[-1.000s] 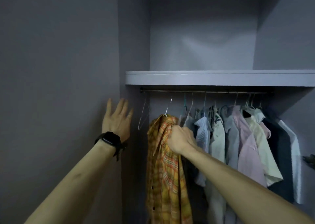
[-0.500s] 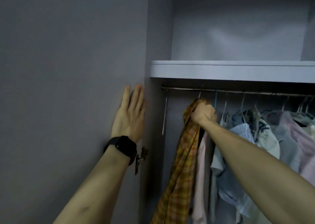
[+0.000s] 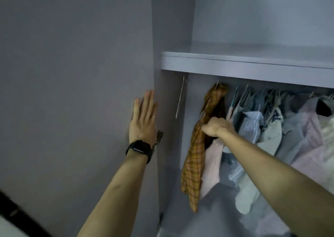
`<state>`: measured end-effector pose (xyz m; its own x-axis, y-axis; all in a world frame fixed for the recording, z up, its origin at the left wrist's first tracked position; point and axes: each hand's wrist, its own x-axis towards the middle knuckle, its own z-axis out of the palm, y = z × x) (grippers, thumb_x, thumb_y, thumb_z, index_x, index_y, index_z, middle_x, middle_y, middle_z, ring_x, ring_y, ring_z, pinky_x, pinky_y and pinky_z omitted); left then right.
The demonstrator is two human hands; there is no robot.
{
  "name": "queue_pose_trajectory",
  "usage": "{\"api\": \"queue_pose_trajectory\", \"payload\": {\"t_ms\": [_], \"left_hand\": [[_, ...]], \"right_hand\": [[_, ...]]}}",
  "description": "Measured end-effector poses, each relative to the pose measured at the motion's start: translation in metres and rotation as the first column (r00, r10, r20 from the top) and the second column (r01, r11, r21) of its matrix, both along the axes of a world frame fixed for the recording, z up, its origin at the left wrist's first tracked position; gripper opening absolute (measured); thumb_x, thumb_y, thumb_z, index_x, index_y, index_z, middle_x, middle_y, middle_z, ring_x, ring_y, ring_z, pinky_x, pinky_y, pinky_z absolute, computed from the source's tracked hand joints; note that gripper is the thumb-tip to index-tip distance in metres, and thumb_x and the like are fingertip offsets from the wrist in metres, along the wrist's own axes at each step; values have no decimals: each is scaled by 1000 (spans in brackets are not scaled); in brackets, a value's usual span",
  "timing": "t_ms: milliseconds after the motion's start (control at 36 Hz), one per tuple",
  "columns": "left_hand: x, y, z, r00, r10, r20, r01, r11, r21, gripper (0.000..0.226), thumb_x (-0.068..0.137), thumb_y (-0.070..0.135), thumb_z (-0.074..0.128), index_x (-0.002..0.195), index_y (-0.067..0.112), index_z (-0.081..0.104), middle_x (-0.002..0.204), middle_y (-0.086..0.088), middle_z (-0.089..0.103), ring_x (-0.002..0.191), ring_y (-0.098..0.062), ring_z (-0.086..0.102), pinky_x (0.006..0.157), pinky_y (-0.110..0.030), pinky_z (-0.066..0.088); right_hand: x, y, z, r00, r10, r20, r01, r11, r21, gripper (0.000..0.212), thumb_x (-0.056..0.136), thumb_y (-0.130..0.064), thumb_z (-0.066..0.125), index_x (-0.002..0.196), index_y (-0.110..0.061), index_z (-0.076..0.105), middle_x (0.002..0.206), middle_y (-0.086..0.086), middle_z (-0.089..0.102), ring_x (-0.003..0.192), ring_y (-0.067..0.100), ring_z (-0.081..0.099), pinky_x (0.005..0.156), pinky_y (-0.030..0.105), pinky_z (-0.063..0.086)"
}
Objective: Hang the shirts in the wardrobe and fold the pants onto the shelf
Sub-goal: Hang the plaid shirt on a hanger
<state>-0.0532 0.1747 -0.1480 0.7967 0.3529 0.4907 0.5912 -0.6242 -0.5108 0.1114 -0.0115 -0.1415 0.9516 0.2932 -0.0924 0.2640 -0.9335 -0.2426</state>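
Note:
An orange plaid shirt (image 3: 196, 157) hangs from a hanger hook just under the grey wardrobe shelf (image 3: 235, 63). My right hand (image 3: 216, 126) grips the shirt's fabric partway down, fingers curled round it. My left hand (image 3: 143, 117), a black watch on its wrist, presses flat with straight fingers against the edge of the open wardrobe door (image 3: 72, 92). The rail is hidden behind the shelf's front edge. To the right of the plaid shirt hang several pale shirts (image 3: 282, 128) on hangers.
An empty wire hanger (image 3: 180, 97) hangs at the far left of the wardrobe. A pink garment (image 3: 213, 161) hangs right behind the plaid shirt. A metal hinge (image 3: 159, 137) sits beside my left wrist. The upper compartment (image 3: 262, 16) lies above the shelf.
My right hand has slid down the plaid shirt from its collar near the rail. The view has shifted left and downward, hiding the rail. My left hand stays flat on the door.

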Motion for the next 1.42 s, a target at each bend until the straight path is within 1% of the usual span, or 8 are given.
{"api": "queue_pose_trajectory", "payload": {"t_ms": [194, 361, 528, 611, 806, 972, 1139, 1417], "left_hand": [[-16, -68, 25, 989, -125, 73, 144, 788, -598, 72, 96, 39, 47, 159, 36, 13, 168, -7, -11, 153, -31, -15, 115, -68, -15], [-6, -179, 30, 844, -443, 303, 513, 499, -699, 65, 96, 37, 47, 157, 33, 26, 162, -1, 29, 152, -24, 17, 122, -56, 13], [-7, -308, -9, 581, -697, 420, 639, 71, -766, 59, 96, 24, 55, 153, 26, 40, 151, -4, 48, 145, -26, 34, 116, -48, 29], [-16, -369, -30, 417, -806, 421, 577, -123, -807, 56, 96, 18, 56, 150, 20, 44, 148, -5, 52, 142, -27, 40, 116, -43, 31], [-76, -484, -60, -173, -919, 355, 394, -394, -830, 50, 92, 13, 60, 141, 15, 54, 131, -5, 65, 119, -28, 58, 102, -44, 47], [-175, -541, -93, -519, -817, 251, 192, -397, -897, 49, 94, 18, 57, 142, 24, 54, 126, -3, 66, 111, -27, 61, 96, -39, 49], [-300, -609, -113, -818, -553, 158, 54, -347, -936, 49, 95, 21, 54, 144, 27, 51, 139, 2, 57, 121, -22, 56, 99, -36, 47], [-473, -666, -144, -985, -172, 6, 46, -298, -953, 50, 99, 21, 48, 148, 28, 45, 148, 5, 49, 133, -18, 47, 112, -32, 35]], "right_hand": [[-94, -98, 22, 986, 160, -45, -117, 862, 494, 23, 93, -52, 58, 107, -38, 69, 116, -13, 71, 113, 13, 63, 95, 34, 51], [-166, -215, 17, 971, -85, 225, -111, 672, 732, 18, 96, -34, 65, 113, -32, 71, 114, -21, 69, 108, 4, 60, 90, 25, 47], [-238, -311, -31, 854, -432, 290, 145, 733, 664, 20, 94, -16, 70, 113, -19, 73, 111, -17, 65, 100, 6, 54, 90, 2, 32], [-282, -346, -56, 777, -567, 274, 311, 724, 615, 14, 97, -21, 64, 107, -20, 74, 109, -9, 72, 100, 11, 57, 91, 14, 42], [-422, -382, -99, 412, -906, 100, 767, 403, 499, 20, 95, -18, 68, 114, -16, 75, 113, 2, 74, 101, 31, 65, 87, 35, 50], [-569, -350, -125, -83, -997, -4, 914, -77, 399, 22, 95, -22, 69, 116, -21, 74, 118, -5, 72, 114, 26, 59, 89, 30, 47], [-688, -316, -147, -544, -831, -114, 754, -544, 369, 26, 97, -33, 63, 123, -29, 68, 123, -9, 68, 124, 21, 53, 89, 26, 37], [-804, -296, -202, -810, -508, -295, 427, -854, 297, 31, 98, -31, 61, 129, -26, 63, 130, -3, 65, 128, 24, 50, 94, 27, 37]]}}
